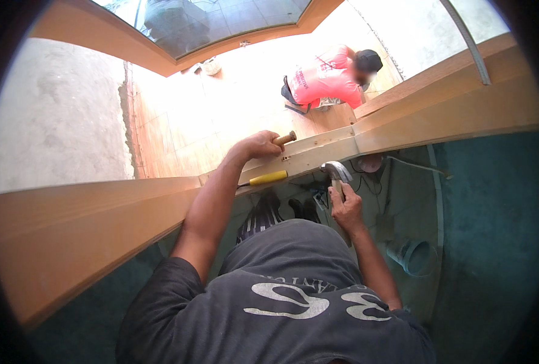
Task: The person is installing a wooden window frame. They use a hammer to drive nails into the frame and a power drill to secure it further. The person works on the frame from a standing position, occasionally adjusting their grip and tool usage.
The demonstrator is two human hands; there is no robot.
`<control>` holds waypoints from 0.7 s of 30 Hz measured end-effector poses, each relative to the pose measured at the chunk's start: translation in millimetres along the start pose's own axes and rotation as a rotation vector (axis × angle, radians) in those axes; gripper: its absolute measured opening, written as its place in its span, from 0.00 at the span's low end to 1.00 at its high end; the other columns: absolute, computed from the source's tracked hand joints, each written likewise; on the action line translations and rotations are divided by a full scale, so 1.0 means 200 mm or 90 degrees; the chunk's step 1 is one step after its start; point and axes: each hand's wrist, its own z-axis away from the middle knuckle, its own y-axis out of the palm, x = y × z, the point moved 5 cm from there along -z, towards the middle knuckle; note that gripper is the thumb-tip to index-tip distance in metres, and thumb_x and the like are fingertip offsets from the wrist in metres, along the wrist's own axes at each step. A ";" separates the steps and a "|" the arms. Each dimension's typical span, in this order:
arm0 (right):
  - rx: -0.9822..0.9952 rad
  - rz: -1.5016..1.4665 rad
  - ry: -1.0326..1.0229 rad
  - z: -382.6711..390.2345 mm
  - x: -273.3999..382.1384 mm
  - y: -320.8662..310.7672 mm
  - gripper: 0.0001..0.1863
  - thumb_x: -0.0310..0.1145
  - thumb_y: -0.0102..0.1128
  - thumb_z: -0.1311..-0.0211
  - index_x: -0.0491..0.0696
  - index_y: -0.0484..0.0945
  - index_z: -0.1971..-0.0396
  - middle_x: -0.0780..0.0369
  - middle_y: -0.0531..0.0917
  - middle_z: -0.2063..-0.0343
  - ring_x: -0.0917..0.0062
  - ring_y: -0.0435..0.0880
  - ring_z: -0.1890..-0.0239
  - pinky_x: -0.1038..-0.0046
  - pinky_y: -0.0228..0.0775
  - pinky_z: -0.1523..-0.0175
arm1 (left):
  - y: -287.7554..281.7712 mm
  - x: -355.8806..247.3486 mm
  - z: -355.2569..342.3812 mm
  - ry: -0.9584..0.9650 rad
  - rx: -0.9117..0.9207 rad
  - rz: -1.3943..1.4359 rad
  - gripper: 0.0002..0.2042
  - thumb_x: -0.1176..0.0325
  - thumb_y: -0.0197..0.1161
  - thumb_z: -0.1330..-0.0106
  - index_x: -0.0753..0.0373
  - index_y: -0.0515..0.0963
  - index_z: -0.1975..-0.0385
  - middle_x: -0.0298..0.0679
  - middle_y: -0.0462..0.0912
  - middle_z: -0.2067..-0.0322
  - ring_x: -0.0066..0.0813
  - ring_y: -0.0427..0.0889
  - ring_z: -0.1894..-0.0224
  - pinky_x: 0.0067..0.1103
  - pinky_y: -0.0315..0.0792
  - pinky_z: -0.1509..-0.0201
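Note:
My left hand (260, 145) is closed on a short wooden tool handle (286, 138) with a darker end, held just above the pale timber sill (318, 147); the rest of that tool is hidden by my fingers. A small cut recess (286, 159) shows in the timber below it. Lying along the sill's near edge is a yellow-handled tool (268, 178), its dark shaft pointing left. My right hand (344, 207) grips the handle of a claw hammer (336, 170), whose metal head is at the sill's near edge, right of the recess.
Beyond the frame, a person in a pink shirt (324, 82) bends over the tiled floor. A glazed wooden sash (221, 18) hangs above, a metal bar (467, 42) at upper right. Wooden beams (81, 236) extend both sides. Below are cables and a bucket (415, 258).

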 end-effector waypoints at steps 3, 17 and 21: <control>0.010 0.012 0.038 0.04 -0.11 -0.02 0.11 0.34 0.61 0.28 0.41 0.78 0.60 0.58 0.78 0.81 0.71 0.79 0.80 0.68 0.70 0.74 | -0.04 0.02 0.02 0.018 -0.066 0.001 0.14 0.61 0.64 0.38 0.59 0.85 0.56 0.44 0.87 0.61 0.36 0.84 0.56 0.33 0.75 0.47; 0.090 0.019 0.135 0.02 0.01 0.04 0.14 0.35 0.63 0.29 0.38 0.80 0.54 0.45 0.84 0.71 0.49 0.86 0.68 0.58 0.76 0.64 | -0.05 0.22 0.10 -0.163 -0.195 -0.007 0.15 0.59 0.66 0.33 0.64 0.82 0.56 0.53 0.87 0.61 0.48 0.87 0.56 0.38 0.77 0.48; 0.117 0.015 0.125 -0.02 0.05 0.08 0.14 0.33 0.64 0.29 0.38 0.80 0.53 0.46 0.85 0.69 0.50 0.87 0.67 0.59 0.77 0.63 | -0.06 0.22 0.10 -0.176 -0.163 0.011 0.16 0.58 0.66 0.33 0.65 0.82 0.56 0.53 0.87 0.61 0.48 0.86 0.55 0.38 0.77 0.47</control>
